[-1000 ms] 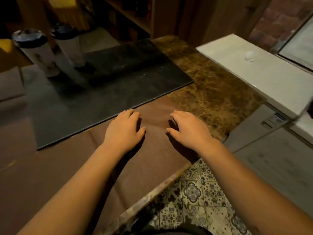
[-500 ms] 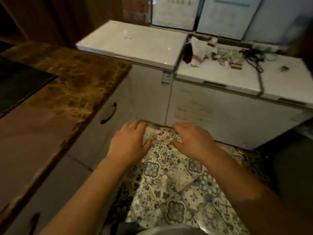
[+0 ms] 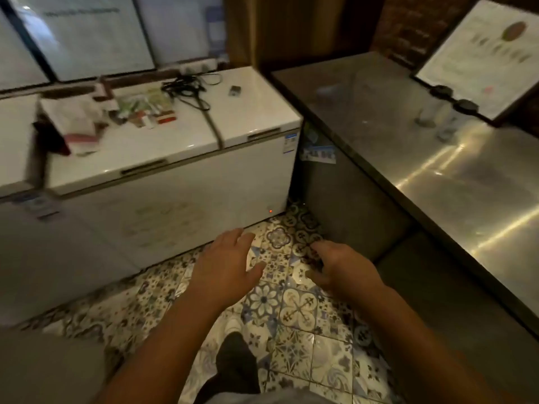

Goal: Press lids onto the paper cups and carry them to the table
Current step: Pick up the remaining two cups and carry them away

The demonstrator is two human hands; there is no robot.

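The patterned tile floor filled the lower middle of what I saw; on my left stood a white chest freezer, its lid strewn with papers and packets and a tangle of black cables; behind it leaned pale boards in dark frames. On my right ran a steel tabletop, bright streaks of light across it; a framed sheet leaned at its far end. On that tabletop, just in front of the frame, stood two paper cups, dark lids already on them, blurred but upright, close beside one another; they were well apart from both my hands. My two bare forearms reached out over the floor, palms down. The left hand was spread, fingers straight and loosely apart, its grip wide and holding nothing; the right hand hung with fingers loosely curled downward, its grip relaxed and likewise empty; neither touched the freezer or the tabletop. A dark shoe showed below, between the arms.
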